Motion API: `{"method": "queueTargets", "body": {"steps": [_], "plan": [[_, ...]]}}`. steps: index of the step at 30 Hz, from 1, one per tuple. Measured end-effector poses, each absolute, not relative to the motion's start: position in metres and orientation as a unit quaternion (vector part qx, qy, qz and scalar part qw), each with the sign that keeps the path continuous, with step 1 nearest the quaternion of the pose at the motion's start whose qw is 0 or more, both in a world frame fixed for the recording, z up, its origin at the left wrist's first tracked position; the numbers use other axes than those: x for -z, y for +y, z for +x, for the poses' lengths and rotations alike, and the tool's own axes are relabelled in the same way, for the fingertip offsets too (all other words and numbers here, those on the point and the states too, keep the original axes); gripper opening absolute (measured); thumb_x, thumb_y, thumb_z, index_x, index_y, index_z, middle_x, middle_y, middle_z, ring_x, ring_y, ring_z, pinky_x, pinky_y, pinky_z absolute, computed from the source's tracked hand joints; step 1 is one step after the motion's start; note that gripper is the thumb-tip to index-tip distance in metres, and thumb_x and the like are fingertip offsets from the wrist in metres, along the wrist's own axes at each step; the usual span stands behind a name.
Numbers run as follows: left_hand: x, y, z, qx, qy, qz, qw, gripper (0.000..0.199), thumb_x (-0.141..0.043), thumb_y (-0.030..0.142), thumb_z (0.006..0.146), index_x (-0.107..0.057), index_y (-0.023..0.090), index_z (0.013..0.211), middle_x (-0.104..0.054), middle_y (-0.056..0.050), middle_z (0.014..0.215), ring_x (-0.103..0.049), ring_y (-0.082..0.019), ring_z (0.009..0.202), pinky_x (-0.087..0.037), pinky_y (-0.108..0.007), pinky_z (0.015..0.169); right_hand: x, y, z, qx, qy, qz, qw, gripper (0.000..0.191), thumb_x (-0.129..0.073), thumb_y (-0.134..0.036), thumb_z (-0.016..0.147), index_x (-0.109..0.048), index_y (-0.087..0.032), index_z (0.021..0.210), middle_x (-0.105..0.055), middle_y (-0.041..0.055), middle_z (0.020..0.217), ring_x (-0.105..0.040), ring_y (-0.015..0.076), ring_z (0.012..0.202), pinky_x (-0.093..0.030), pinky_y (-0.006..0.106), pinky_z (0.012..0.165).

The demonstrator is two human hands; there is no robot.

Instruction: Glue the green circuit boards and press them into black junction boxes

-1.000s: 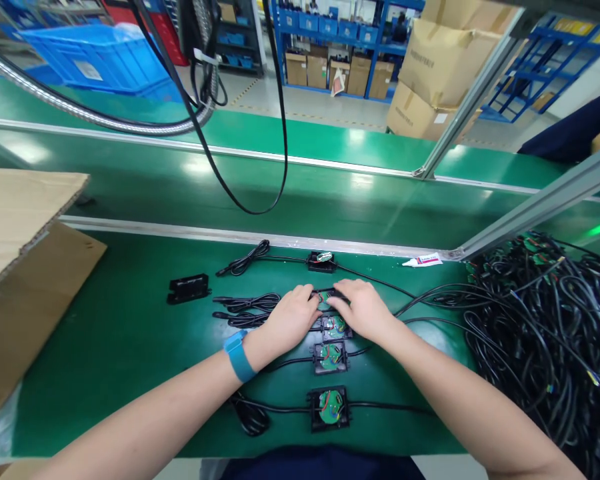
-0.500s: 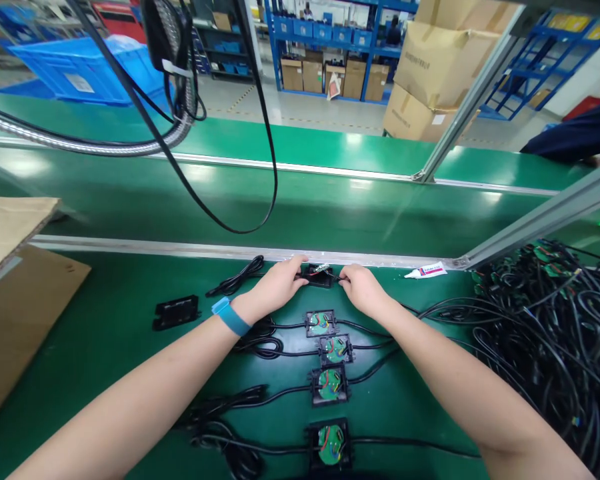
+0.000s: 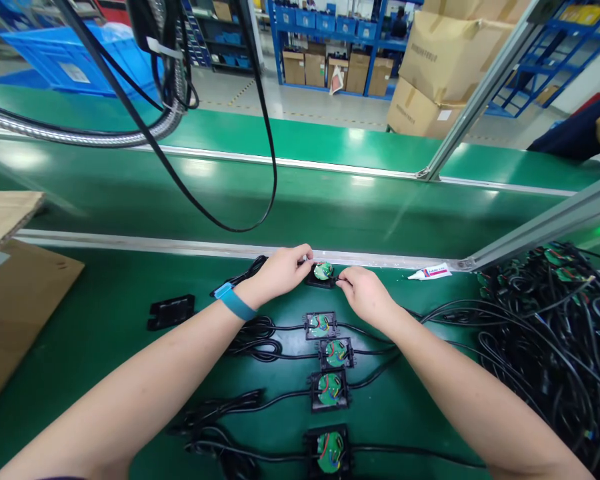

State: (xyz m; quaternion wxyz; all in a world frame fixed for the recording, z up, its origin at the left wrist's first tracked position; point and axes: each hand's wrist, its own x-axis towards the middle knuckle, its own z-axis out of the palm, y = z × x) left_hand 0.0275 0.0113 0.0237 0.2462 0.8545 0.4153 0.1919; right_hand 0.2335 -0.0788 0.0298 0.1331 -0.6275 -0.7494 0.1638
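At the far edge of the green bench, a black housing holds a round green circuit board. On its left side my left hand pinches something too small to make out. My right hand is closed on the black cable at the housing's right side. Nearer to me, several open housings with green boards lie in a column, among them one just below my hands and one at the bottom. Cables run out of both their sides. An empty black housing part lies on the left.
A tangled pile of black cables covers the right side. A white tube lies near the bench's raised edge. Cardboard stands at left. A black cable loop hangs over the bench. A person's dark sleeve shows at upper right.
The round board, tilted up before, now lies flatter over the housing with its green face showing. My left hand has shifted slightly up and right. The view has moved a little.
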Motion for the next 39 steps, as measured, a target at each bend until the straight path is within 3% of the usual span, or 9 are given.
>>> {"method": "queueTargets", "body": {"steps": [15, 18, 23, 27, 34, 39], "plan": [[-0.024, 0.011, 0.036, -0.067, 0.432, 0.878, 0.193, 0.026, -0.058, 0.037, 0.094, -0.054, 0.02, 0.074, -0.066, -0.003, 0.074, -0.058, -0.019, 0.069, -0.033, -0.028, 0.062, -0.025, -0.068, 0.236, -0.173, -0.756, -0.624, 0.097, 0.014, -0.056, -0.018, 0.096, -0.07, -0.016, 0.093, -0.071, 0.0078, 0.093, -0.063, 0.0197, 0.089, -0.042, 0.028, 0.082], [-0.021, 0.012, 0.039, -0.044, 0.451, 0.874, 0.175, 0.022, -0.058, 0.038, 0.093, -0.057, 0.02, 0.08, -0.069, -0.005, 0.079, -0.062, -0.022, 0.074, -0.036, -0.029, 0.063, -0.023, -0.066, 0.236, -0.175, -0.76, -0.62, 0.086, 0.015, -0.056, -0.019, 0.096, -0.07, -0.015, 0.092, -0.071, 0.0078, 0.092, -0.063, 0.0195, 0.088, -0.041, 0.028, 0.082], [-0.015, 0.011, 0.042, -0.031, 0.463, 0.871, 0.16, 0.027, -0.058, 0.036, 0.092, -0.057, 0.018, 0.111, -0.073, -0.01, 0.096, -0.068, -0.026, 0.087, -0.043, -0.032, 0.071, -0.021, -0.062, 0.234, -0.184, -0.76, -0.619, 0.078, 0.016, -0.056, -0.019, 0.096, -0.07, -0.015, 0.092, -0.072, 0.008, 0.092, -0.064, 0.0195, 0.089, -0.041, 0.027, 0.082], [-0.01, 0.009, 0.046, -0.016, 0.461, 0.875, 0.15, 0.018, -0.054, 0.032, 0.092, -0.06, 0.02, 0.105, -0.073, -0.01, 0.097, -0.068, -0.028, 0.092, -0.046, -0.034, 0.076, -0.022, -0.059, 0.232, -0.191, -0.751, -0.627, 0.083, 0.016, -0.056, -0.019, 0.096, -0.071, -0.016, 0.09, -0.073, 0.0078, 0.092, -0.064, 0.0193, 0.088, -0.041, 0.027, 0.081], [-0.006, 0.008, 0.044, -0.036, 0.462, 0.864, 0.197, 0.021, -0.062, 0.039, 0.09, -0.059, 0.02, 0.1, -0.073, -0.007, 0.095, -0.067, -0.026, 0.089, -0.045, -0.032, 0.073, -0.024, -0.062, 0.231, -0.221, -0.739, -0.63, 0.094, 0.018, -0.055, -0.018, 0.091, -0.073, -0.016, 0.087, -0.073, 0.0062, 0.083, -0.063, 0.0171, 0.077, -0.04, 0.026, 0.073], [-0.006, 0.009, 0.043, -0.027, 0.462, 0.858, 0.221, 0.018, -0.065, 0.035, 0.088, -0.059, 0.021, 0.097, -0.071, -0.005, 0.093, -0.065, -0.024, 0.085, -0.042, -0.031, 0.071, -0.033, -0.056, 0.233, -0.376, -0.652, -0.655, 0.071, 0.029, -0.048, -0.018, 0.09, -0.073, -0.014, 0.076, -0.071, 0.0032, 0.069, -0.056, 0.012, 0.058, -0.038, 0.023, 0.06]]}}
